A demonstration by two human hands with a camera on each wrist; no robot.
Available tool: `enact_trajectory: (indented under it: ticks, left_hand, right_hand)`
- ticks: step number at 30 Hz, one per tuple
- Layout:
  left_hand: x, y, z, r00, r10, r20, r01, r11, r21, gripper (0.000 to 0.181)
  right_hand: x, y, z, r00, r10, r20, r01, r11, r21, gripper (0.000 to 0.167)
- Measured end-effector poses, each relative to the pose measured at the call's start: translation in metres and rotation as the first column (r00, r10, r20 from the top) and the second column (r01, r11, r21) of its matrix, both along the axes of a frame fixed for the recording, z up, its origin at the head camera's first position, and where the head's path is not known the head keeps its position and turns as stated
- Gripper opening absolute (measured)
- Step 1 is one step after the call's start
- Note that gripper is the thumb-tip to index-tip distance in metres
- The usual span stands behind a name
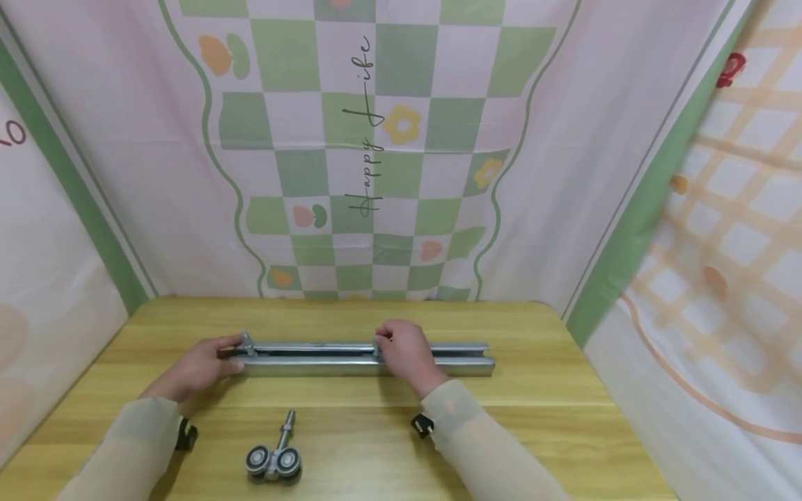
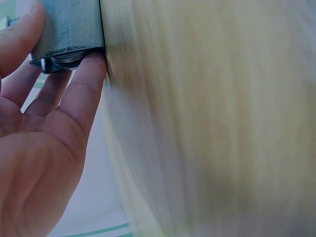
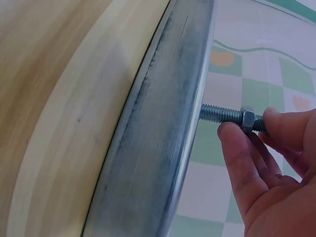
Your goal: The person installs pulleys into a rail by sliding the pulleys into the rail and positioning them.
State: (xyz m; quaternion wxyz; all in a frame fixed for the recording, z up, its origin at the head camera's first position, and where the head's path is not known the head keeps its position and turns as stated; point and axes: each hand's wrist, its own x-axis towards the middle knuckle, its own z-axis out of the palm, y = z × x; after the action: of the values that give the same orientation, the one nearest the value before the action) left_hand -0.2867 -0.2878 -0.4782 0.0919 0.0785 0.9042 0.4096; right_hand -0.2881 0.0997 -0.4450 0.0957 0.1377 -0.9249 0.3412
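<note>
A metal channel rail [image 1: 294,367] lies crosswise on the wooden table, its slot facing up. My left hand [image 1: 197,365] holds the rail's left end, thumb on the near side and fingers at the end. A wheel edge [image 2: 69,60] shows inside that end in the left wrist view. A bolt [image 1: 247,343] stands up from the slot there. Farther right, my right hand [image 1: 409,353] pinches another upright threaded bolt [image 3: 219,113] between thumb and fingers, by its nut [image 3: 248,121]. Whatever this bolt joins inside the rail is hidden.
A loose roller hanger [image 1: 273,459], with black-and-silver wheels and a threaded bolt, lies on the table [image 1: 351,445] nearer me, between my forearms. Patterned cloth [image 1: 407,174] hangs behind the table and on both sides.
</note>
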Motion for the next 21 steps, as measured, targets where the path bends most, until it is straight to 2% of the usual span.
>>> enact_trajectory:
  ticks: [13,21]
  left_hand:
    - [-0.002,0.0,-0.002,1.0,0.005,0.005,-0.005,1.0,-0.001,0.073]
    - [0.0,0.001,0.001,1.0,-0.008,-0.007,0.008,1.0,-0.011,0.074]
  right_hand:
    - [-0.001,-0.011,0.0,0.998,0.03,-0.054,-0.03,1.0,-0.001,0.011]
    - [0.0,-0.012,0.0,1.0,0.031,-0.004,-0.031,0.999,-0.009,0.013]
